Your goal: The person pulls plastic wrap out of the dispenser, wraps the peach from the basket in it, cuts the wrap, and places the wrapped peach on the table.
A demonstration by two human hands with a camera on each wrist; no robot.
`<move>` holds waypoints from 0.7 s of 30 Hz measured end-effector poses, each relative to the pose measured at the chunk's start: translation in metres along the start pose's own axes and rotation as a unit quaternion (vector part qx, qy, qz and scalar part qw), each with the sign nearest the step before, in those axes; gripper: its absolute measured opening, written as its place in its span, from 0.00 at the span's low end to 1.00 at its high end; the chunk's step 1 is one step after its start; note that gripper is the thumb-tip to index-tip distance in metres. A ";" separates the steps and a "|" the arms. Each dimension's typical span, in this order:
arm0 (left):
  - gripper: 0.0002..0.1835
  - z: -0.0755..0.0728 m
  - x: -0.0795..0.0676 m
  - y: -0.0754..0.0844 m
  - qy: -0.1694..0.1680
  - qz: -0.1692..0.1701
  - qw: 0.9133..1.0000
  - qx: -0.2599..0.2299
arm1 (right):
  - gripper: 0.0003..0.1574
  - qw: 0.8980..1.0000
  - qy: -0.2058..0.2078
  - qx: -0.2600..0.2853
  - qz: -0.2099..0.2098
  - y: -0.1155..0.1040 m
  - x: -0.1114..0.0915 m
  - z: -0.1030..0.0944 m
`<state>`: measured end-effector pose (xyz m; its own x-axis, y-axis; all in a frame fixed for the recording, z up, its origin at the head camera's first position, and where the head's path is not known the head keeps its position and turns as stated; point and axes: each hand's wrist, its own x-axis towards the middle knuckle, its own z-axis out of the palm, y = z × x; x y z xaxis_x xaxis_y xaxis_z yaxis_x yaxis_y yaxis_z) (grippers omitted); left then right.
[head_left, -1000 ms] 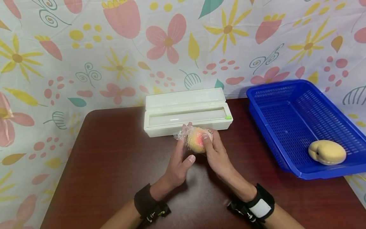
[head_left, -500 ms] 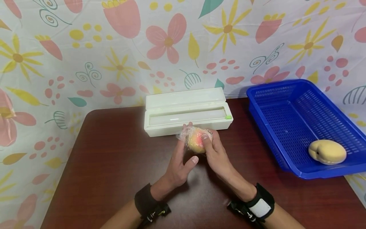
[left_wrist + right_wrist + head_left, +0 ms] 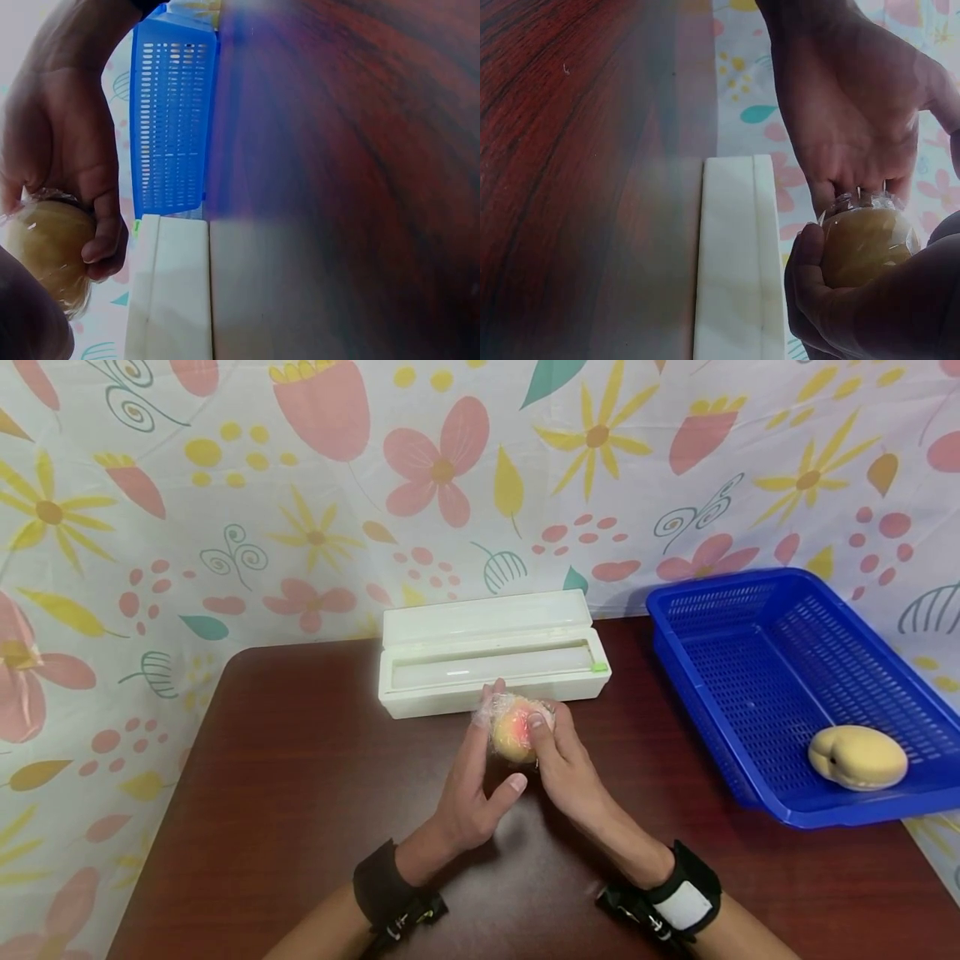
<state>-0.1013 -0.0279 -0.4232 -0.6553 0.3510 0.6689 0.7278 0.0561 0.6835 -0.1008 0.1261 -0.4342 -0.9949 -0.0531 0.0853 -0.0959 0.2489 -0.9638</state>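
Note:
A pink-and-yellow peach (image 3: 513, 735) in crinkled cling film is held up over the table, between both hands. My right hand (image 3: 573, 768) grips it from the right, thumb on its near face and fingers curled behind. On the other side my left hand (image 3: 467, 802) lays its straight fingers against the film, its thumb standing away from the fruit. In the right wrist view the left palm (image 3: 855, 112) faces the wrapped peach (image 3: 866, 247), and bunched film sticks up at the fingers. The left wrist view shows the right fingertips (image 3: 105, 244) curled onto the peach.
Behind the hands stands a white cling film box (image 3: 495, 689), lid raised, with a roll (image 3: 495, 667) inside and a green slider (image 3: 598, 667) at its right end. A blue basket (image 3: 720, 735) at the right holds a yellow fruit (image 3: 862, 758). A floral cloth hangs behind.
The loose film at the peach's left side has been pressed in flatter by the left fingers. The left thumb has shifted slightly right; the right hand keeps its grip.

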 end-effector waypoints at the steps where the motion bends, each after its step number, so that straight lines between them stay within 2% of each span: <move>1: 0.44 0.000 0.000 -0.001 0.000 0.004 1.000 0.005 | 0.28 1.000 -0.003 -0.001 0.001 -0.001 0.000 0.000; 6: 0.47 0.003 -0.003 -0.012 0.000 0.026 0.999 0.030 | 0.26 1.000 -0.013 -0.010 -0.001 -0.001 0.000 0.000; 15: 0.48 0.000 0.000 -0.008 -0.009 0.042 0.997 0.063 | 0.25 1.000 -0.021 -0.018 -0.001 0.001 -0.001 -0.001; 21: 0.50 -0.002 0.000 -0.019 -0.016 0.081 0.990 0.112 | 0.26 0.999 -0.032 -0.026 -0.011 0.003 0.000 -0.003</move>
<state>-0.1156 -0.0311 -0.4349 -0.5229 0.4018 0.7518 0.8513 0.2008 0.4848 -0.1009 0.1294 -0.4359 -0.9887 -0.1213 0.0886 -0.1214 0.2973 -0.9470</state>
